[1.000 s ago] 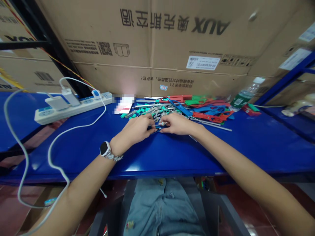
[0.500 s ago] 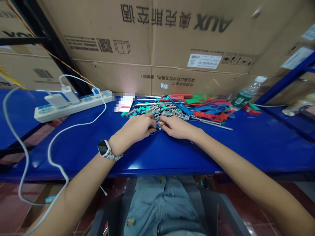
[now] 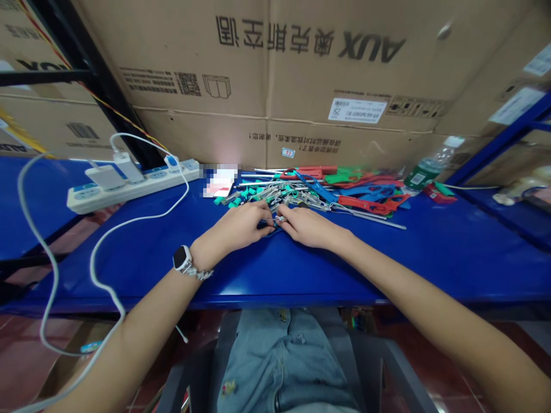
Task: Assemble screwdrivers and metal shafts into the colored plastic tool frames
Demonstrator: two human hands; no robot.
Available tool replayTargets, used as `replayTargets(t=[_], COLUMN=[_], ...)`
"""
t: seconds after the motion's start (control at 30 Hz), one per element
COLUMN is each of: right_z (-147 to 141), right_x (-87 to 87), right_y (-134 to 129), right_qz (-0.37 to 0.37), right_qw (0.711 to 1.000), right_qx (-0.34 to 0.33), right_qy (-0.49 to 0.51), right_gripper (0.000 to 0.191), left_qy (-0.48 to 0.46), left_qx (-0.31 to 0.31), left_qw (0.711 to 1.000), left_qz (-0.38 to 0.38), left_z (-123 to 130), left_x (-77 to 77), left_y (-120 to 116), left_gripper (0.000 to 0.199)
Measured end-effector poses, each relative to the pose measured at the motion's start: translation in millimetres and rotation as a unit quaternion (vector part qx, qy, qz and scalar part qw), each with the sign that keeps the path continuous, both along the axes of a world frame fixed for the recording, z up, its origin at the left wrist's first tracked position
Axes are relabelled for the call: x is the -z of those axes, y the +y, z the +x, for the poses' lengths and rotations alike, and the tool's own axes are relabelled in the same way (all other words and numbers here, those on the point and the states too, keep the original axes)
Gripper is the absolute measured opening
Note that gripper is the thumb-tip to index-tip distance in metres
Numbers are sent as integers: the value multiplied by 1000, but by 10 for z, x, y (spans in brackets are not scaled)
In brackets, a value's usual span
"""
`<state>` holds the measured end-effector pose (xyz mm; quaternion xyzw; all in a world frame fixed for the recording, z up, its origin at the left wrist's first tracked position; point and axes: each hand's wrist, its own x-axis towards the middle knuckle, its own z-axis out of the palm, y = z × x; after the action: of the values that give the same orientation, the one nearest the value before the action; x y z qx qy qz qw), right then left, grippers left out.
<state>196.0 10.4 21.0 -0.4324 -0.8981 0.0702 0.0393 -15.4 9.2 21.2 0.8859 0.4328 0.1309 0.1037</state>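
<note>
My left hand (image 3: 250, 225), with a watch (image 3: 182, 258) on its wrist, is closed in a pinch at the near side of a heap. My right hand (image 3: 307, 226) pinches from the other side, its fingertips almost meeting the left ones. Between them shows a small white-and-blue piece (image 3: 279, 219), partly hidden by the fingers and too small to name. A thin dark strand runs below the left fingertips. Just beyond both hands lies the heap of thin clear-and-silver parts with green ends (image 3: 275, 192), tangled with fine wires.
Red, blue and green plastic-handled tools (image 3: 365, 192) and metal rods lie at the back right beside a bottle (image 3: 424, 169). A white power strip (image 3: 133, 186) with plugs and cables stands left, near a white card-like item (image 3: 221, 183). A large carton (image 3: 267, 69) rises behind the blue table (image 3: 344, 275).
The camera view has shifted slightly. Both hands stay together at the same spot, with only small finger movements around the small piece.
</note>
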Motion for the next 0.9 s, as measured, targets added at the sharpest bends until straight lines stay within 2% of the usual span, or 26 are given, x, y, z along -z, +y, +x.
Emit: replayTargets(t=[0.33,0.7,0.9], right_z=[0,-37,-68], right_x=[71,46,11], right_y=[14,-20,-42], right_qz=[21,57,48], right_qw=[1000,997,996], right_qx=[1,7,12], right_qy=[4,-54,-68], right_gripper=[17,21,21], left_qy=[-17,-26,-43], left_qx=[20,14,22], left_qw=[999,999,999], left_qz=[30,13,22], left_z=[-25,-50,-60], left_x=[87,91,94], left_y=[37,54,23], left_gripper=[17,14,13])
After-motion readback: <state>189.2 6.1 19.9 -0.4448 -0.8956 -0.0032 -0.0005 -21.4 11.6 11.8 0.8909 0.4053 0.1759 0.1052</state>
